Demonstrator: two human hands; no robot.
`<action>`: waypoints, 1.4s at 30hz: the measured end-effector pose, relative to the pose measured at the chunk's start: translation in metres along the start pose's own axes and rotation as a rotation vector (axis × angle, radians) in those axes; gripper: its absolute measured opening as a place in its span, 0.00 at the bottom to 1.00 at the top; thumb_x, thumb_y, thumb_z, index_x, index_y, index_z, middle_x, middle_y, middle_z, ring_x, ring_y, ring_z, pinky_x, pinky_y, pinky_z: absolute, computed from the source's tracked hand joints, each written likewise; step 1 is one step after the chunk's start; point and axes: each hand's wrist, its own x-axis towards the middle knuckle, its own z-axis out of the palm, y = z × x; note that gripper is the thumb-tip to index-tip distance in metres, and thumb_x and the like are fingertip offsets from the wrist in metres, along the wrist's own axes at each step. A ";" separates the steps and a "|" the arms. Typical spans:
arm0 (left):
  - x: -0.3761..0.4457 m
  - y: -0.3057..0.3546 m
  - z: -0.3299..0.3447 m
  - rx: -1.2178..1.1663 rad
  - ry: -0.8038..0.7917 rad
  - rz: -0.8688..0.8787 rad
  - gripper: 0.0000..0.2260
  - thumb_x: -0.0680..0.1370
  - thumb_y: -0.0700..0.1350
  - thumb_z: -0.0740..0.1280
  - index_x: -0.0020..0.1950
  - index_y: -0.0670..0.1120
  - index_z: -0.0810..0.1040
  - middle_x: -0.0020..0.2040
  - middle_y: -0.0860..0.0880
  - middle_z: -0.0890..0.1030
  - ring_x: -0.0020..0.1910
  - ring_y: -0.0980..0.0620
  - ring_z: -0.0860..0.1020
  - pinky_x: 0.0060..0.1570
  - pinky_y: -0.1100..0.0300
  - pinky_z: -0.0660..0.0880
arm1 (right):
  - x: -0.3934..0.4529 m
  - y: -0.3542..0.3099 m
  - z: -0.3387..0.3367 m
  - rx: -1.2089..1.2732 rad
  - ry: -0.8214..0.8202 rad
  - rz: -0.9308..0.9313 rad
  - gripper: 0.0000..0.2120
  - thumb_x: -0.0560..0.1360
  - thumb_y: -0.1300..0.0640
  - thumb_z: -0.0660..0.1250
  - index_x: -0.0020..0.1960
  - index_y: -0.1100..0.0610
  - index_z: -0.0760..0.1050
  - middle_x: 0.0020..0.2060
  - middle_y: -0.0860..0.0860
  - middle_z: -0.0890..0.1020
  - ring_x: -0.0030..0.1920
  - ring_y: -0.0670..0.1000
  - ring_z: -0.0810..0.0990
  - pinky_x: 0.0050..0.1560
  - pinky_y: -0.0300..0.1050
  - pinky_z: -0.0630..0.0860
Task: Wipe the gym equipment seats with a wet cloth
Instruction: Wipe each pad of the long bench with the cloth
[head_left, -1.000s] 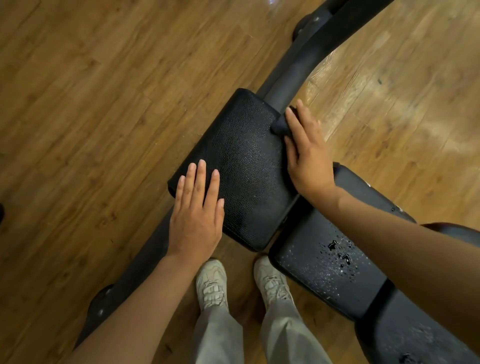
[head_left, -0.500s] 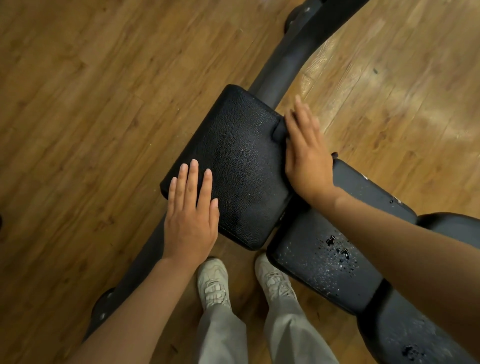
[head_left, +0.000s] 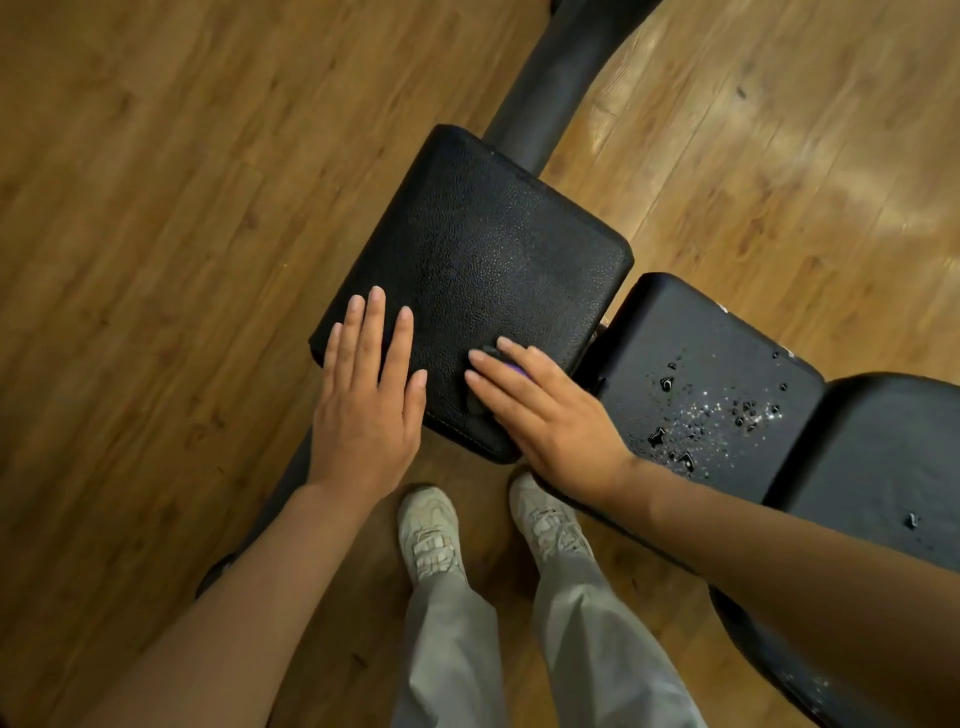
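Note:
A black textured seat pad (head_left: 483, 249) sits in the middle of the view. My left hand (head_left: 366, 395) lies flat with straight fingers on its near left corner. My right hand (head_left: 540, 410) presses a dark cloth (head_left: 480, 358), with a bit of purple showing, onto the pad's near right part; most of the cloth is hidden under the palm. Right of it a second black pad (head_left: 701, 364) carries water drops and small puddles. A third pad (head_left: 883, 452) follows at the far right.
A dark metal frame bar (head_left: 540, 98) runs from the top down under the pad toward the bottom left. Wooden floor (head_left: 156, 208) surrounds the bench. My two shoes (head_left: 431, 535) stand just in front of the pad's near edge.
My right hand slid with the cloth from the pad's far right edge to its near right part, close to my left hand. The left hand stayed flat on the pad.

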 end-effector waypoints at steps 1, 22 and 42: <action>0.000 -0.001 0.000 0.002 -0.001 0.004 0.24 0.85 0.48 0.52 0.79 0.39 0.58 0.79 0.36 0.56 0.79 0.39 0.53 0.78 0.46 0.49 | 0.006 0.006 -0.001 0.002 -0.001 0.014 0.19 0.84 0.61 0.56 0.75 0.61 0.68 0.75 0.56 0.69 0.76 0.61 0.64 0.77 0.57 0.59; 0.000 -0.022 -0.009 0.030 -0.062 0.124 0.24 0.85 0.50 0.50 0.79 0.42 0.60 0.80 0.40 0.57 0.79 0.43 0.54 0.78 0.50 0.51 | 0.007 -0.032 0.013 0.024 0.011 0.069 0.20 0.82 0.62 0.63 0.74 0.64 0.69 0.73 0.58 0.70 0.75 0.63 0.64 0.75 0.61 0.63; 0.006 -0.061 -0.016 -0.074 -0.134 0.297 0.23 0.84 0.47 0.52 0.78 0.39 0.62 0.79 0.42 0.60 0.79 0.46 0.57 0.77 0.51 0.55 | -0.019 -0.029 0.012 -0.058 -0.066 -0.081 0.22 0.83 0.67 0.58 0.76 0.60 0.65 0.76 0.56 0.66 0.77 0.61 0.61 0.78 0.56 0.56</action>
